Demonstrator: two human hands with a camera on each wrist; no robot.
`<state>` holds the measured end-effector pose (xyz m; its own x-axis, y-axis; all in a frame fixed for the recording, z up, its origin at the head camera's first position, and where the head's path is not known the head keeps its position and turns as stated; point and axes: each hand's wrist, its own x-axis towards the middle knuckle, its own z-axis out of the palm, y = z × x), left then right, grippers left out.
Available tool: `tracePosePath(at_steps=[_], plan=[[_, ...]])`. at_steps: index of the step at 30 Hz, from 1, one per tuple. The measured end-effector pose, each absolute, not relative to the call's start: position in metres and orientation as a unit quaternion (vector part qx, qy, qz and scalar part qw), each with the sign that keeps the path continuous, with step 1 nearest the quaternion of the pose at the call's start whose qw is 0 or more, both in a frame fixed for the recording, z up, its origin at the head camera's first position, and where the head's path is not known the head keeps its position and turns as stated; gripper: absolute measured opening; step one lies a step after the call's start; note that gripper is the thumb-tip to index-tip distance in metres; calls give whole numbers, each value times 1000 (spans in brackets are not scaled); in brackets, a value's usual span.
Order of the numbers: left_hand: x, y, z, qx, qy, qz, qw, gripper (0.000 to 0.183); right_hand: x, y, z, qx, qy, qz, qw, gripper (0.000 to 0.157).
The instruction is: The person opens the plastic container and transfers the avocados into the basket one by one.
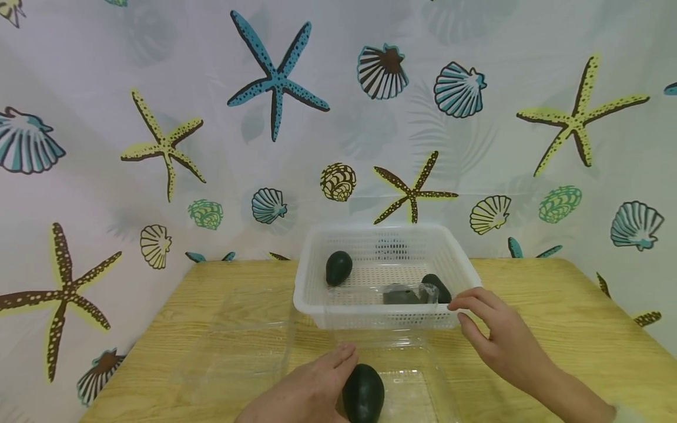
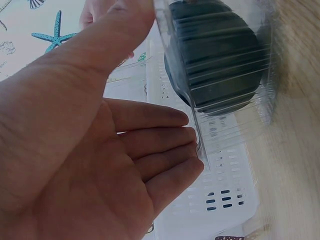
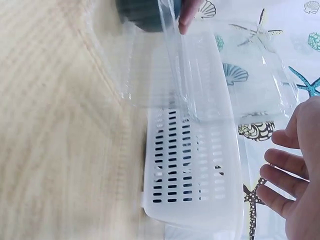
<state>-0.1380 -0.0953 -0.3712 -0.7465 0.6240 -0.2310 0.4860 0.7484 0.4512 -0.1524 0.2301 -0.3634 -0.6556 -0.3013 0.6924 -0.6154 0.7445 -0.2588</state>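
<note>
In the head view a dark green avocado (image 1: 363, 392) sits in a clear plastic clamshell box (image 1: 415, 385), whose lid stands raised at the back. My left hand (image 1: 312, 385) is beside the box's left side. Its extended fingers (image 2: 157, 145) lie right at the rim in the left wrist view, the thumb stretched over toward the avocado. Above the front right corner of a white perforated basket (image 1: 312, 302), my right hand (image 1: 499, 335) hovers with relaxed, slightly bent fingers and holds nothing. The right wrist view shows those fingers (image 3: 285, 172) spread apart, near the raised lid.
Inside the basket are an avocado (image 1: 339, 268) at the left and another (image 1: 436, 288) at the right, with a dark shape (image 1: 400, 294) seen through the lid. Another clear plastic box (image 1: 243, 346) lies on the wooden table (image 1: 545, 311) at the left. A patterned curtain hangs behind.
</note>
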Motion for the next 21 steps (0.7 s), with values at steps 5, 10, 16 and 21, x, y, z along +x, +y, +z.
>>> tracePosePath(at_steps=[5, 10, 16, 21], plan=[[-138, -96, -371, 301, 919, 177, 184, 110, -142, 227, -372, 287, -861, 261, 328, 38], [-140, -97, -377, 303, 919, 175, 180, 113, -135, 221, -376, 322, -845, 274, 328, 48], [-146, -101, -388, 318, 915, 179, 173, 117, -129, 212, -382, 355, -833, 290, 309, 48], [-140, -98, -379, 319, 920, 163, 161, 113, -126, 203, -389, 370, -832, 288, 295, 49]])
